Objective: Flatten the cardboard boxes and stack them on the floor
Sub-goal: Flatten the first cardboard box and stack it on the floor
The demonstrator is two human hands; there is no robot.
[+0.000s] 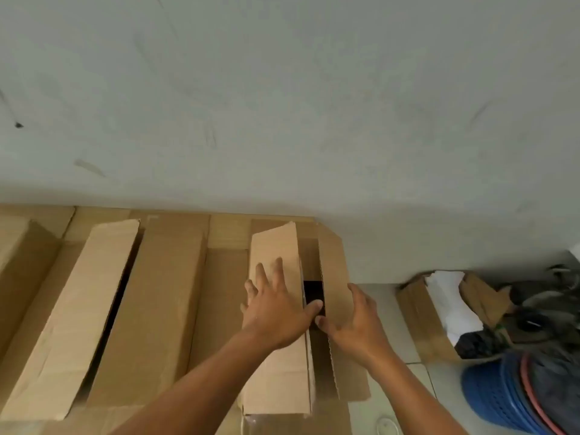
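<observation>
A tall brown cardboard box (276, 365) stands open at the right end of a row, against a pale wall. My left hand (276, 309) lies flat on its left top flap (274, 246), fingers spread, the thumb hooked over the flap's inner edge. My right hand (354, 321) grips the right flap (334, 268), which stands tilted outward. Between the two flaps a dark gap (313, 293) shows the box's inside. To the left stands another open box (150, 309) with a long raised flap (78, 309).
More cardboard boxes (18, 246) fill the far left. At the right, on tiled floor (389, 309), sits a small open carton (420, 318) holding white paper, dark clutter beside it, and a blue plastic basket (496, 397) with a red hoop.
</observation>
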